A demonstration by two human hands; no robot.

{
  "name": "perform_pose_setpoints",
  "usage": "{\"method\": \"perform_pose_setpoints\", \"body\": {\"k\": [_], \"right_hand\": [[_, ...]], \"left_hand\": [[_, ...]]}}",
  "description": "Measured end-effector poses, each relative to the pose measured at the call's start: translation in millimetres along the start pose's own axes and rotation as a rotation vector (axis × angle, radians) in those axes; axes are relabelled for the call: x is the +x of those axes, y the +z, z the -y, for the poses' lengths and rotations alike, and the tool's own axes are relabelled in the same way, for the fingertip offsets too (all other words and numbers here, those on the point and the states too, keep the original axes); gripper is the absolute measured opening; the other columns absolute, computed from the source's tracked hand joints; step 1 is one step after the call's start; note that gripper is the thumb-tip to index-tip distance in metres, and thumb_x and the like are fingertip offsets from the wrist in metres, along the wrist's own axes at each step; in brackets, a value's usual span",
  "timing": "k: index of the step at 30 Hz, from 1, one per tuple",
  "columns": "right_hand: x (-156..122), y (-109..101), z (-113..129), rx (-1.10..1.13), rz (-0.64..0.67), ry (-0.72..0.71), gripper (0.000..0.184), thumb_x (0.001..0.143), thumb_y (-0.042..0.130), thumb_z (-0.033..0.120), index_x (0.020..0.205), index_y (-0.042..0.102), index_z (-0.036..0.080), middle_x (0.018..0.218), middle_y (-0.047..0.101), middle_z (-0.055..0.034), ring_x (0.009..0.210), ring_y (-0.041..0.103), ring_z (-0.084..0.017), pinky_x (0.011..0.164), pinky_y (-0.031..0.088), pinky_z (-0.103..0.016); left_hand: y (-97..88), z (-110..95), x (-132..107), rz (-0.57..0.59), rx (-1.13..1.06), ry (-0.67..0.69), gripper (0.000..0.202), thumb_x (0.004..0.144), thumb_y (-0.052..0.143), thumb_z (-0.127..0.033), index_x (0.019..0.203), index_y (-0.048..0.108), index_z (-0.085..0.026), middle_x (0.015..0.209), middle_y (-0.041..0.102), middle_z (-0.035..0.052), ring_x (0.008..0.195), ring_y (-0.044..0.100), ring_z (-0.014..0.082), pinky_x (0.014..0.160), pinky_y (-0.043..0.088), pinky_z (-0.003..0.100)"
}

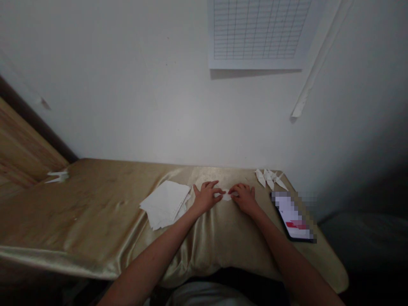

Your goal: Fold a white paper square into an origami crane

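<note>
A small piece of folded white paper [226, 196] lies on the tabletop between my two hands, partly covered by the fingers. My left hand [207, 196] has its thumb and fingertips on the left side of the paper. From the other side, my right hand [244, 196] pinches its right edge with thumb and forefinger. To the left of my left hand is a stack of white paper sheets [167, 202] with uneven edges. Several folded white paper cranes [270, 178] sit near the wall, beyond my right hand.
A gold satin cloth [95, 212] covers the table, with wrinkles near the paper stack. At the right lies a phone [293, 219] with its screen lit. A white object [58, 176] rests at the far left edge. A printed grid sheet [258, 34] hangs on the wall.
</note>
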State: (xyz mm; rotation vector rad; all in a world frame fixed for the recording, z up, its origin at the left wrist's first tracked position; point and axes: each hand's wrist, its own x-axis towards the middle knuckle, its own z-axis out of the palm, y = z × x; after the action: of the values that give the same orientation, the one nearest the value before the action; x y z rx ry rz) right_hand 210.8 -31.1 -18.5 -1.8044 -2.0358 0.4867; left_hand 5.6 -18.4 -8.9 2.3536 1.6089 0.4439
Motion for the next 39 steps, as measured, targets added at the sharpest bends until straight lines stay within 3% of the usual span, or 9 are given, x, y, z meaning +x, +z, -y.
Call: {"method": "perform_pose_setpoints", "body": {"k": [12,18,27,32,39], "right_hand": [[-2.2,-5.5,-12.3,0.042,0.025,-0.071,0.041,0.087,0.047,0.01,0.114,0.07,0.03,0.132,0.062,-0.0039,0.137,0.042,-0.026,0.12,0.005,-0.067],[-0.8,-0.5,-4.5,-0.004,-0.046,-0.045,0.021,0.095,0.055,0.035,0.105,0.072,0.027,0.124,0.065,-0.0052,0.129,0.047,-0.03,0.117,0.011,-0.069],[-2.4,4.8,5.7,-0.074,-0.115,-0.014,0.019,0.092,0.063,0.042,0.103,0.071,0.029,0.124,0.064,-0.0041,0.129,0.047,-0.03,0.117,0.015,-0.066],[0.1,1.9,4.9,-0.051,-0.088,0.01,0.017,0.091,0.065,0.038,0.103,0.072,0.029,0.123,0.065,-0.0046,0.128,0.049,-0.029,0.117,0.017,-0.063],[0.7,-5.2,-2.3,-0.003,-0.02,-0.002,0.023,0.089,0.063,0.026,0.109,0.073,0.032,0.125,0.064,-0.0026,0.131,0.047,-0.028,0.118,0.014,-0.06]], "left_hand": [[-1.7,4.6,-0.4,0.045,0.025,0.009,0.027,0.096,0.064,-0.04,0.119,0.072,-0.051,0.16,0.046,-0.0039,0.149,0.033,0.0371,0.109,0.006,0.087],[4.2,-3.8,0.2,-0.043,0.007,-0.021,0.022,0.092,0.067,-0.052,0.11,0.077,-0.045,0.154,0.053,-0.0013,0.145,0.037,0.0375,0.11,0.007,0.086],[11.4,-10.9,-0.5,-0.13,0.037,-0.021,0.022,0.091,0.069,-0.051,0.108,0.077,-0.04,0.15,0.056,0.0013,0.141,0.042,0.0354,0.111,0.008,0.086],[6.9,-10.7,2.6,-0.062,0.018,-0.047,0.022,0.09,0.071,-0.048,0.11,0.076,-0.041,0.151,0.055,0.0014,0.143,0.039,0.0361,0.11,0.01,0.086],[-3.8,-0.5,5.6,0.045,-0.004,-0.049,0.023,0.092,0.07,-0.047,0.114,0.074,-0.049,0.157,0.049,-0.005,0.149,0.03,0.038,0.109,0.007,0.086]]}}
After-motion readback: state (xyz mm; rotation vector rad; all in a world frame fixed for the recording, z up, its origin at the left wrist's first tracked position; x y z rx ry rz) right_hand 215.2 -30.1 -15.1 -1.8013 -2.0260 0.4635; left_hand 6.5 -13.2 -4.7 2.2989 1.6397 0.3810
